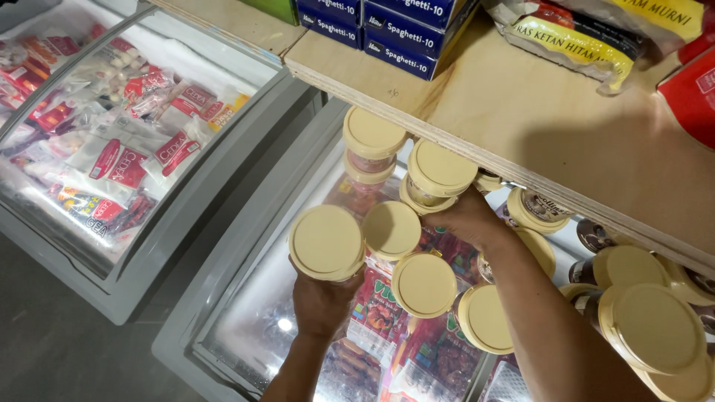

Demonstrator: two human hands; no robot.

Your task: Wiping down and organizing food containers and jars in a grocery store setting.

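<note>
So our left hand [322,301] is cupped under a round tub with a cream lid [326,242], holding it up over the open chest freezer [223,298], near its left rim. Our right hand [469,217] is wrapped around another cream-lidded tub [438,170] deeper in, right under the front edge of the wooden shelf [551,112]. More of the same tubs [423,284] sit packed between and to the right of our hands, on top of red frozen packets [439,350]. On the shelf there's blue pasta boxes [402,26] and bagged rice [588,37]. A second freezer [104,126] full of packets stands off to the left.
</note>
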